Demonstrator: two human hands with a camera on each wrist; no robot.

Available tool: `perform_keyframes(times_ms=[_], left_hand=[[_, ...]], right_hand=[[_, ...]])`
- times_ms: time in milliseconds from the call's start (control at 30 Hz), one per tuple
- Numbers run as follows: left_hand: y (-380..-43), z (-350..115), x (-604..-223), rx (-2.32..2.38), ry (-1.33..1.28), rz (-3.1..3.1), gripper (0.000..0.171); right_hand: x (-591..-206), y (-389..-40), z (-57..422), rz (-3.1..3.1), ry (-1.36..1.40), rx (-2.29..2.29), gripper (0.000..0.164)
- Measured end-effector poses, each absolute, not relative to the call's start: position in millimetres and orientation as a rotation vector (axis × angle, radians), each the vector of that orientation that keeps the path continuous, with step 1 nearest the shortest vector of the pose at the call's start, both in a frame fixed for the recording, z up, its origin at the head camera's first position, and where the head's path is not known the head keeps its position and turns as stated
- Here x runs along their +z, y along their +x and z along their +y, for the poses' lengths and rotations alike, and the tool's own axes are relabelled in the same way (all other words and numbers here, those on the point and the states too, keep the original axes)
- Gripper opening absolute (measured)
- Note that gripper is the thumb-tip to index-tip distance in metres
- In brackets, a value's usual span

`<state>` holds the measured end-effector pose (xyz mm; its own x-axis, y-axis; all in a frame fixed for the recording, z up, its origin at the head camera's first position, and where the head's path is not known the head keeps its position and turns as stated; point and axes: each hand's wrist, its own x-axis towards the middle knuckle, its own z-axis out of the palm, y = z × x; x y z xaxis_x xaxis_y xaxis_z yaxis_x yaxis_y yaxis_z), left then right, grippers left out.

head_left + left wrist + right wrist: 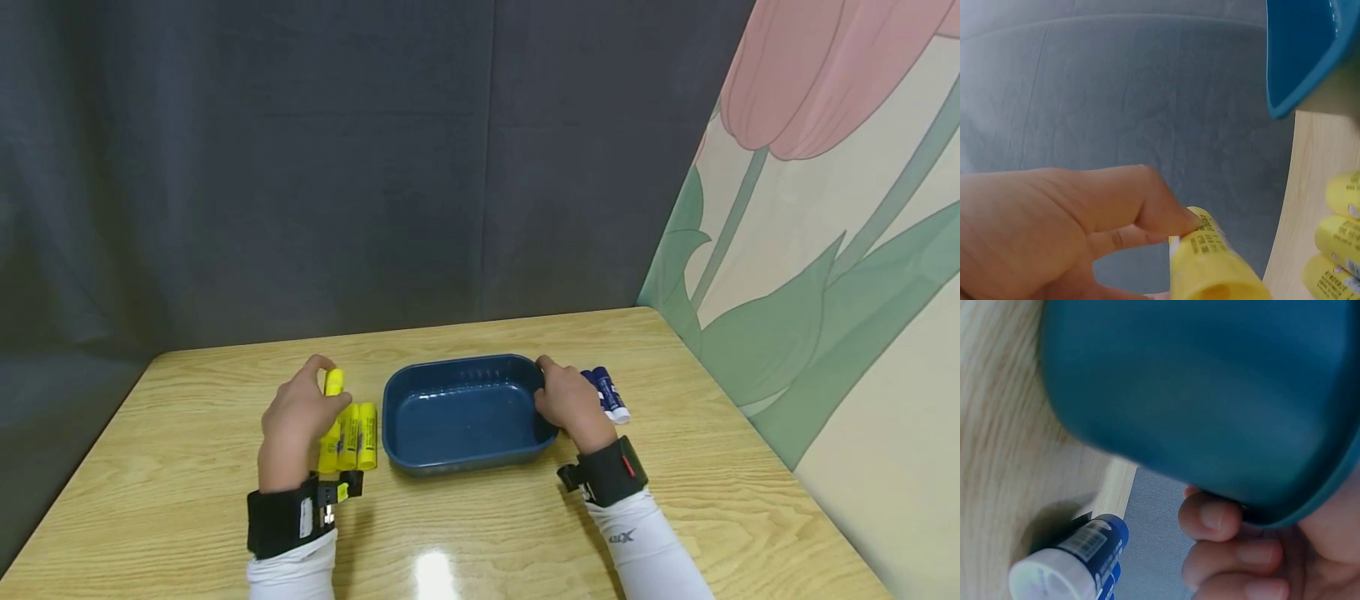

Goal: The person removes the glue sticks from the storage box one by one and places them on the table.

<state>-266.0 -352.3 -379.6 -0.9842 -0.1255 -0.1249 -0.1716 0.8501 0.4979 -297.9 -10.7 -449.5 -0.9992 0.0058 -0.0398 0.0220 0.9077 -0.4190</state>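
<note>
My left hand (pixel 296 412) pinches a yellow glue stick (pixel 334 382) between thumb and fingers, tilted above several other yellow glue sticks (pixel 367 437) lying side by side. In the left wrist view, the held glue stick (pixel 1210 265) points its hollow-looking end toward the camera. A dark blue rectangular plastic tub (pixel 465 425) sits in the middle of the table with nothing inside. At its right end my right hand (pixel 573 404) grips the rim; in the right wrist view, fingers (pixel 1235 553) curl under the lip of the tub (pixel 1191 406).
Navy glue sticks with white ends (pixel 611 393) lie just right of the right hand, partly hidden by it. The wooden table (pixel 465 533) ends at a dark grey curtain (pixel 337 183) behind. A wall painted with a tulip (pixel 810 92) borders the right side.
</note>
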Motion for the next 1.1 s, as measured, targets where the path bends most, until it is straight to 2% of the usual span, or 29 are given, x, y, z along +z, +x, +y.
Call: perform_keyframes(times_ms=[333,567,1100], left_hand=[[-269,-364,-384,0.833,-0.253,2.933,0.055],[-270,-372,-389,0.865,-0.301,2.892,0.059],[-278,-392,-414,0.858,-0.4,2.777,0.053]], right_hand=[[-449,-298,-10,3.029,0.034,-0.665,0.054],[-449,-298,-10,3.029,0.036,-0.668,0.054],[-452,-296,-11,3.027,0.026,-0.7,0.054]])
